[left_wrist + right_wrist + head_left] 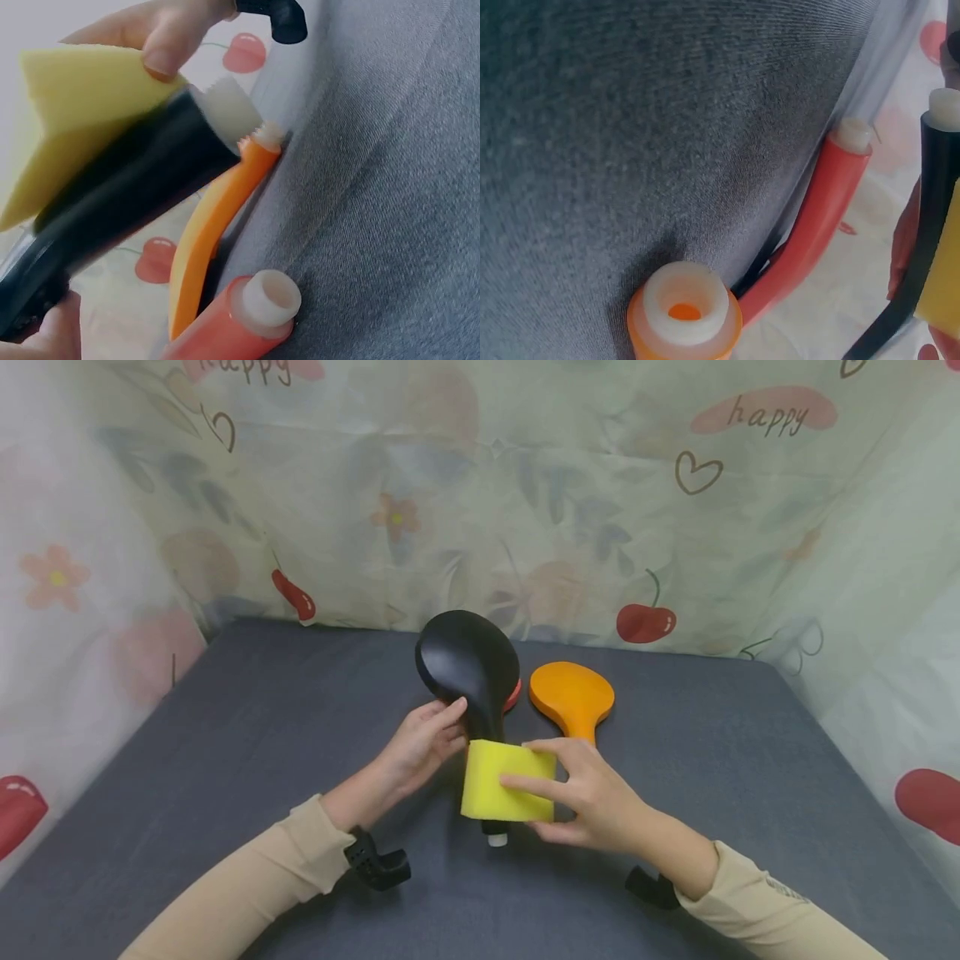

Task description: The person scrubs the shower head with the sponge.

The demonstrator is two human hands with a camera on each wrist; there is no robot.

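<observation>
My left hand [416, 747] grips a black handheld shower head [468, 656] by its neck, above the table, with the round head tilted away from me. In my right hand [600, 797] is a yellow sponge [495, 781], pinched between fingers and thumb. The sponge lies against the handle and covers much of it in the head view. From the left wrist, the sponge [97, 90] is seen bent along the black handle [142, 180], beside its white threaded end [229, 105].
An orange shower head [572, 693] lies on the dark cloth-covered table [300, 693], right of the black one. Mostly hidden behind the black one is a red shower head [513, 696], its handle [817, 210] plainer in the right wrist view. A printed curtain [480, 510] surrounds the table.
</observation>
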